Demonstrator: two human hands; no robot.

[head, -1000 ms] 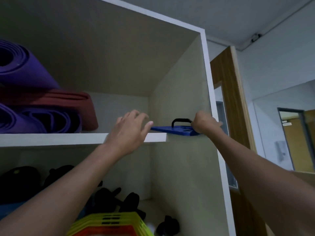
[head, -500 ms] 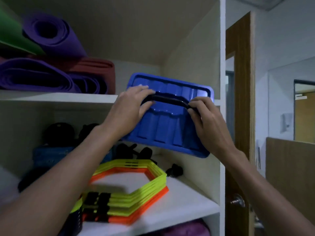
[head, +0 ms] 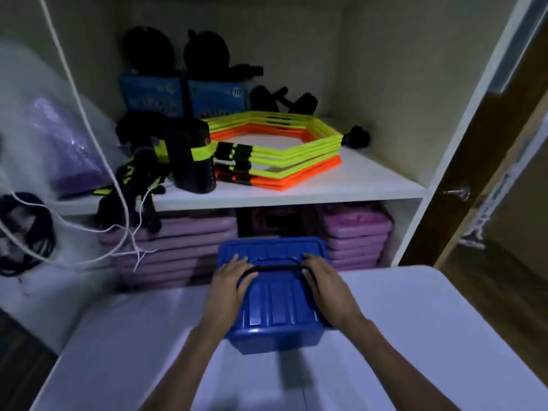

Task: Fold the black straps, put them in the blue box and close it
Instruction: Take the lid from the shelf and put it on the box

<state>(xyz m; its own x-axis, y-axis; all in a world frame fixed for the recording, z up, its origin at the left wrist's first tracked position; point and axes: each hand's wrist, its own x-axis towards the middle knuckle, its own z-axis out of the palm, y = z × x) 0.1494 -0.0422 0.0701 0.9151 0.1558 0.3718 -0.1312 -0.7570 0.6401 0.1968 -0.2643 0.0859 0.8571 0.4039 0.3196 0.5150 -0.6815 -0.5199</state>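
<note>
The blue box [head: 275, 304] is low over the white table [head: 415, 321], its ribbed lid closed on top; whether it touches the table I cannot tell. My left hand [head: 228, 287] grips its left side, with the fingers at the left end of the black handle [head: 277, 266]. My right hand [head: 326, 289] grips the right side at the handle's other end. Black straps with yellow bands [head: 139, 170] hang in a tangle off the front left of the middle shelf.
Yellow and orange hexagon rings [head: 275, 146] are stacked on the white shelf [head: 355, 185], with a black cylinder [head: 194, 161] and blue cartons [head: 181, 96] behind. Purple pads [head: 355, 232] fill the shelf below. White cords [head: 89, 226] hang left. A wooden door [head: 474, 161] stands right.
Both hands brought the blue box down from the top shelf, past the middle shelf, to the white table. The view has tilted downward with it.
</note>
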